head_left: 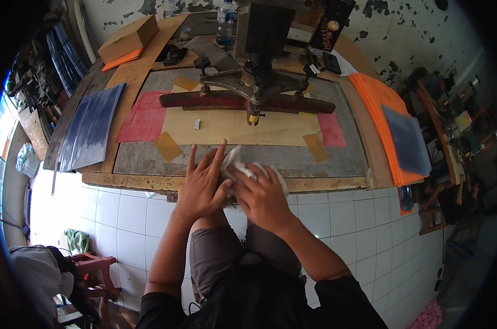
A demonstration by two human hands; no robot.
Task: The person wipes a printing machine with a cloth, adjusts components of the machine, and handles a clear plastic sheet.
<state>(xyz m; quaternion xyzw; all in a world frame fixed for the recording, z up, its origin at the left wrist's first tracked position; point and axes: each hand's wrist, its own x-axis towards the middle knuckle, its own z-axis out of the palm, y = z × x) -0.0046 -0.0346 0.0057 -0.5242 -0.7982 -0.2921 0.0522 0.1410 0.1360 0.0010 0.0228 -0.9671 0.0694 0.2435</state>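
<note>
My right hand (262, 197) is closed on a crumpled white cloth (233, 159) at the table's front edge. Just left of it, my left hand (203, 187) has its fingers spread and grips nothing. Its thumb lies against or very near the cloth; I cannot tell which. Beyond both hands, a press with a long dark red bar (204, 100) stands over a pale yellow sheet (221, 130). Pink sheets (144, 115) lie toward the sheet's two ends, and brown tape pieces (167, 147) sit at its corners. A small white piece (197, 124) rests on the yellow sheet.
Blue clear plastic sheets (92, 129) lie at the left. An orange stack (377, 126) with a blue sheet (405, 140) on top is at the right. A cardboard box (128, 39), a water bottle (225, 24) and a phone (331, 62) are at the back. Other people are at both sides.
</note>
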